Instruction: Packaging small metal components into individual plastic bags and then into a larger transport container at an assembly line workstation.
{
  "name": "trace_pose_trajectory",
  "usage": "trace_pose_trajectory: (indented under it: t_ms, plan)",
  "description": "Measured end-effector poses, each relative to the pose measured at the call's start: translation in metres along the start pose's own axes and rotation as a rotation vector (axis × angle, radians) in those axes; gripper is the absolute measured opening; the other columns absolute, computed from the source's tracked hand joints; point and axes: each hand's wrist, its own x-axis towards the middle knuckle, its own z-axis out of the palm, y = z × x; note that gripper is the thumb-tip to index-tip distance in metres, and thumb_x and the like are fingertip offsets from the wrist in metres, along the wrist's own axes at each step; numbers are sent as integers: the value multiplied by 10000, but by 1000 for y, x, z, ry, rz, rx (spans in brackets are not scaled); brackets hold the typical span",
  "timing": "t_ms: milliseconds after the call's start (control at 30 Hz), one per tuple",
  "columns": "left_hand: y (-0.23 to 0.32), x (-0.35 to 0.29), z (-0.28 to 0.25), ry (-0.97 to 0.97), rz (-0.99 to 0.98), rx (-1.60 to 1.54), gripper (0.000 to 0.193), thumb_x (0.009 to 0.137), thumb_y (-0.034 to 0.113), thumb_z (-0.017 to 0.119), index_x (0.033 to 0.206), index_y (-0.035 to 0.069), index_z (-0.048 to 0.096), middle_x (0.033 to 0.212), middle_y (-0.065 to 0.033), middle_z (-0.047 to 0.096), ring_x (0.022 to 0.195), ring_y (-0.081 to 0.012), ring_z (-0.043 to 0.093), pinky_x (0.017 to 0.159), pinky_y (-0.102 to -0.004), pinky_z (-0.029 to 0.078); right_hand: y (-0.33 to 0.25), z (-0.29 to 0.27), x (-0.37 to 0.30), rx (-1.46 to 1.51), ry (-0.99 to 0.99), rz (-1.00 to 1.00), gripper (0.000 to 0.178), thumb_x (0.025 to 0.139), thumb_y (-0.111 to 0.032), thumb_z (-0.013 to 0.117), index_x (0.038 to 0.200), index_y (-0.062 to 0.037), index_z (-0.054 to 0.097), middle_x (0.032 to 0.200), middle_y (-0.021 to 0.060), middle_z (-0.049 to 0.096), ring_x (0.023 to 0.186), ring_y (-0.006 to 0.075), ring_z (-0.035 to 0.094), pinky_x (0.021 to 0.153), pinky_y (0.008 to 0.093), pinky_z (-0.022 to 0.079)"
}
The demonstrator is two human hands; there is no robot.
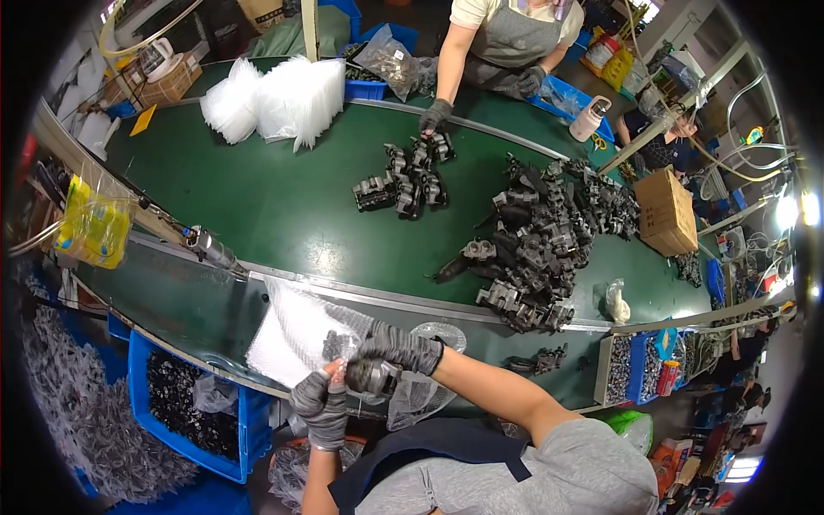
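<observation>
The right hand (399, 350) is closed around a dark metal part (371, 378). The left hand (318, 408) has its fingers curled just beside that part; I cannot tell if it pinches anything. The part is in front of the person's dark apron (429, 439), near the close edge of the worktop (193, 300). White bubble bags (287, 339) lie just past the hands, and a loose clear bag (429, 399) is near the right wrist. If the right hand goes loose, the part could fall and get banged up. Its bumpy edges might catch on thin plastic and rip it. A bump from either hand could make the bubble bags slide.
</observation>
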Motion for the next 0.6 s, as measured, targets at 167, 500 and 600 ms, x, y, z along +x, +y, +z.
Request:
trace_pose_trajectory:
  t_ms: [167, 500, 600]
  plan:
    - [7, -3, 49, 247, -195, -259, 183, 903, 173, 652, 934, -2, 696, 842, -46, 681, 764, -115, 598, 698, -252, 478, 13, 26, 14, 391, 450, -427, 348, 852, -210, 701, 1109, 7, 610, 866, 44, 652, 776, 120, 609, 690, 262, 533]
    - [1, 28, 115, 24, -129, -358, 196, 897, 194, 667, 870, 0, 675, 761, -120, 686, 683, -169, 641, 631, -308, 501, 34, -64, 21, 286, 798, -158, 271, 925, -140, 511, 1152, -7, 578, 1017, 128, 644, 834, 231, 601, 732, 341, 533]
    - [-3, 17, 135, -55, -67, -291, 199, 903, 213, 656, 879, 17, 678, 754, -126, 678, 677, -199, 644, 628, -321, 500, 66, -93, 33, 642, 957, 16, 318, 955, -204, 422, 1134, -14, 604, 1016, 150, 645, 834, 300, 603, 778, 361, 526]
